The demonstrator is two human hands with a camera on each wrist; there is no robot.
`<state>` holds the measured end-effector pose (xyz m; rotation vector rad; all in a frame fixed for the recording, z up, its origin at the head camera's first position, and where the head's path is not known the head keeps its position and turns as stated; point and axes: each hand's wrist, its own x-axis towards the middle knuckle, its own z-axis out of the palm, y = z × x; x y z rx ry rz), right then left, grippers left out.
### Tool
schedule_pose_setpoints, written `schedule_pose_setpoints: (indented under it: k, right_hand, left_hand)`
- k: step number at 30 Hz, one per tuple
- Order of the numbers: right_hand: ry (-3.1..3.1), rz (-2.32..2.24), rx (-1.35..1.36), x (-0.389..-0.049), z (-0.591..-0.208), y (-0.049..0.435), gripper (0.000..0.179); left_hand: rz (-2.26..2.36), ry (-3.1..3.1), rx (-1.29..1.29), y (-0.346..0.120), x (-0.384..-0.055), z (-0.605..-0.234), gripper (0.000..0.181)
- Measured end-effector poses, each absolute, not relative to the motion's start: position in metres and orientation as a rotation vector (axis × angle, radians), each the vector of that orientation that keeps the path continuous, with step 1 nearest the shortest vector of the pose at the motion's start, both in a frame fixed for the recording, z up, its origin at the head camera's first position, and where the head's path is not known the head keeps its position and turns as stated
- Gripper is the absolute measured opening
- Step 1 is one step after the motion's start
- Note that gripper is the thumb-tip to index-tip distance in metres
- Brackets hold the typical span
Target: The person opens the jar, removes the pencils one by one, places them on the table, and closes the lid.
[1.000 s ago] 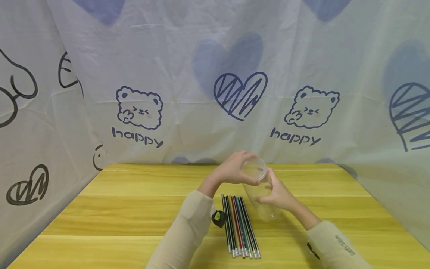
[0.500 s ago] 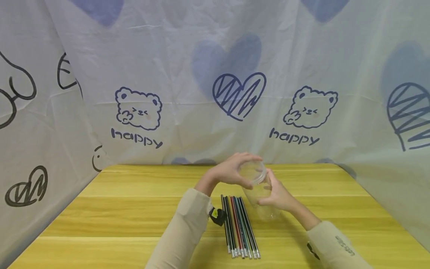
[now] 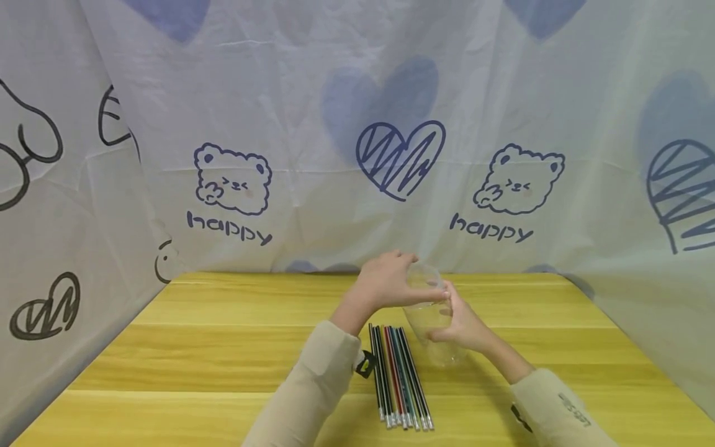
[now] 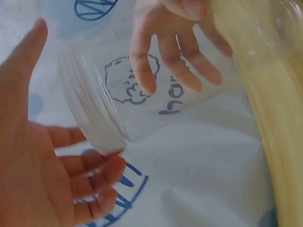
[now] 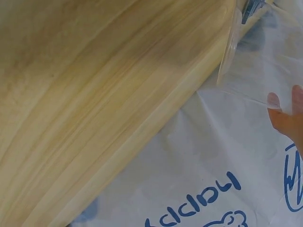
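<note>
A clear plastic jar (image 3: 420, 320) is held tilted above the table, its lidded end up and to the left. My right hand (image 3: 468, 324) grips the jar's body from the right; its fingers show through the clear wall in the left wrist view. Around the translucent ribbed lid (image 4: 90, 99) is my left hand (image 3: 382, 282), fingers spread. In the left wrist view its thumb (image 4: 35, 47) stands straight and apart from the lid, while the fingertips are right at the lid's lower edge. The jar's base (image 5: 246, 97) shows at upper right in the right wrist view.
Several pencils (image 3: 398, 379) lie side by side on the wood-grain table (image 3: 223, 360), eraser ends toward me, left of the jar. A printed white cloth (image 3: 313, 205) hangs behind the table and along its sides.
My left hand has turned about the lid, its thumb swinging right across the front, and the fingers have loosened. My right hand and the jar stay nearly in place; the pencils are unmoved.
</note>
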<state>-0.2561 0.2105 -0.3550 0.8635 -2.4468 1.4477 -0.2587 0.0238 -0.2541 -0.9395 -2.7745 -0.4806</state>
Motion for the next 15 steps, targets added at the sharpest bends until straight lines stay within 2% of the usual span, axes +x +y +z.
schedule_pose_setpoints:
  k: [5, 15]
  right_hand:
    - [-2.467, 1.429, 0.852, -0.2544, -0.3536, 0.2082, 0.088]
    - [-2.453, 1.416, 0.845, -0.2552, -0.3541, 0.2069, 0.085]
  left_hand:
    - [-0.436, -2.757, -0.824, 0.0309, -0.2529, -0.2531, 0.059]
    - [-0.463, -2.709, -0.884, 0.0336, -0.2567, -0.2514, 0.054]
